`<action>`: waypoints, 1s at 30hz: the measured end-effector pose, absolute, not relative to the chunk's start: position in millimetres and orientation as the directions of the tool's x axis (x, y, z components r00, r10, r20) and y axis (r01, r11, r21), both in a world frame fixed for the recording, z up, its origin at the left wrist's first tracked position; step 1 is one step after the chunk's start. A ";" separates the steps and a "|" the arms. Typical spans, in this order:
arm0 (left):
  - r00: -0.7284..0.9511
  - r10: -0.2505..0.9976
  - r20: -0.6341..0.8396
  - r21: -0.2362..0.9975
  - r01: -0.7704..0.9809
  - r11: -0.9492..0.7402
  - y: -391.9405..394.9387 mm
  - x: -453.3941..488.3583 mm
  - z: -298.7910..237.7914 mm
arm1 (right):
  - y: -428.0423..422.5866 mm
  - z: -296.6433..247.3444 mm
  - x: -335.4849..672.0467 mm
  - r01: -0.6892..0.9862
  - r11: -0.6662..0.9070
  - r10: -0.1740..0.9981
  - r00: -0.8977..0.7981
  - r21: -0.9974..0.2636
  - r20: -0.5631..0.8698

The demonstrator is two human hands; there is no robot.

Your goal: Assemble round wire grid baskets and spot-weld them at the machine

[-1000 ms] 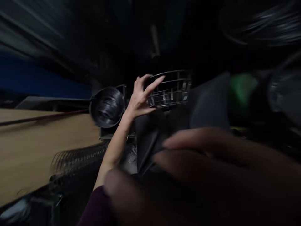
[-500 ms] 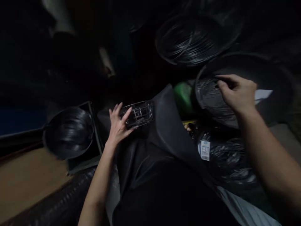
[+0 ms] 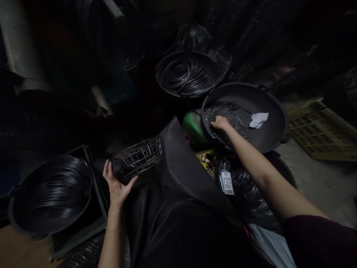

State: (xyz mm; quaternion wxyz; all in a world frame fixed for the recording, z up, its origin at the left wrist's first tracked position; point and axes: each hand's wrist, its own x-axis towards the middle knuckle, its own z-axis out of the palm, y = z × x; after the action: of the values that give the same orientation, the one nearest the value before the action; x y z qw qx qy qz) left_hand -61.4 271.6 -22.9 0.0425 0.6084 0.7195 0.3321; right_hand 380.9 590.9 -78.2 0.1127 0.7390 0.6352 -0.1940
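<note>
A wire basket (image 3: 142, 156) of thin metal rods lies tilted on my dark-covered lap. My left hand (image 3: 117, 188) spans its left end, thumb at the near edge and fingers at the far one. On the right, my right hand (image 3: 220, 123) reaches down into a wide black basin (image 3: 267, 137), its fingers closed among thin dark wires (image 3: 223, 109). Whatever is between those fingertips is hidden. A crumpled white paper (image 3: 259, 120) lies in the same basin.
Coiled black wire fills a basin (image 3: 159, 76) behind and another basin (image 3: 16, 212) at left. A green rounded thing (image 3: 192, 126) sits beside my knee. At right are a yellowish slatted crate (image 3: 320, 130) and a bundle with a white label (image 3: 227, 182).
My right hand has lowered from above the basin into the wires. The left hand has shifted from over the basket to its end, and the view has swung to the right.
</note>
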 end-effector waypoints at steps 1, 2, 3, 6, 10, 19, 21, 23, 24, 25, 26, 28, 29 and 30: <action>-0.259 0.905 0.338 0.530 0.847 0.045 268.1 -61.9 -30.2 | 591.4 -74.9 385.9 0.979 -0.188 0.897 0.137 -0.081 -0.420; -0.265 0.905 0.331 0.532 0.845 0.053 264.3 -62.4 -37.7 | 591.6 -70.3 391.2 0.974 -0.210 0.899 0.159 -0.085 -0.408; -0.278 0.904 0.325 0.536 0.842 0.067 260.5 -62.8 -45.2 | 591.7 -65.0 396.5 0.968 -0.232 0.902 0.179 -0.093 -0.392; -0.348 0.890 0.295 0.556 0.820 0.137 251.3 -63.2 -62.3 | 593.2 -49.1 407.9 0.955 -0.266 0.919 0.209 -0.133 -0.333; -0.356 0.892 0.277 0.547 0.822 0.159 248.3 -62.8 -68.4 | 604.7 -42.9 396.4 0.945 -0.285 0.924 0.225 -0.164 -0.310; -0.328 0.890 0.316 0.491 0.859 0.143 252.1 -69.5 -74.2 | 643.9 -63.8 337.9 0.961 -0.231 0.910 0.157 -0.154 -0.384; -0.328 0.887 0.326 0.491 0.860 0.138 252.1 -70.2 -74.7 | 634.3 -62.6 350.3 0.964 -0.223 0.896 0.145 -0.144 -0.420; -0.322 0.888 0.328 0.487 0.863 0.133 251.4 -70.4 -74.6 | 615.6 -60.5 369.5 0.966 -0.217 0.883 0.133 -0.141 -0.449; -0.318 0.890 0.326 0.485 0.865 0.131 250.9 -70.5 -74.4 | 604.6 -59.2 380.5 0.966 -0.215 0.879 0.127 -0.144 -0.460; -0.317 0.890 0.327 0.486 0.864 0.130 250.5 -70.7 -74.2 | 593.6 -57.7 391.6 0.965 -0.216 0.878 0.124 -0.151 -0.463; -0.317 0.891 0.325 0.487 0.864 0.129 250.1 -70.8 -74.0 | 583.2 -56.0 402.6 0.962 -0.221 0.881 0.126 -0.160 -0.457; -0.319 0.890 0.325 0.491 0.862 0.130 249.8 -70.6 -73.7 | 566.2 -52.1 421.9 0.954 -0.239 0.898 0.146 -0.182 -0.416; -0.323 0.891 0.318 0.495 0.858 0.135 250.0 -70.3 -73.6 | 560.1 -49.9 429.6 0.949 -0.251 0.906 0.160 -0.193 -0.391; -0.326 0.894 0.307 0.500 0.854 0.140 250.5 -70.0 -73.7 | 555.4 -47.9 435.7 0.944 -0.261 0.912 0.173 -0.201 -0.371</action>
State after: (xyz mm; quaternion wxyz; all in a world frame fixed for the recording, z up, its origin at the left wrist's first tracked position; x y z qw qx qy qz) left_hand -70.0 250.5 -73.7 0.0322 0.5795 0.7543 0.3070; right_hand 435.7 555.4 -47.9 0.0375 0.7651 0.6065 -0.2131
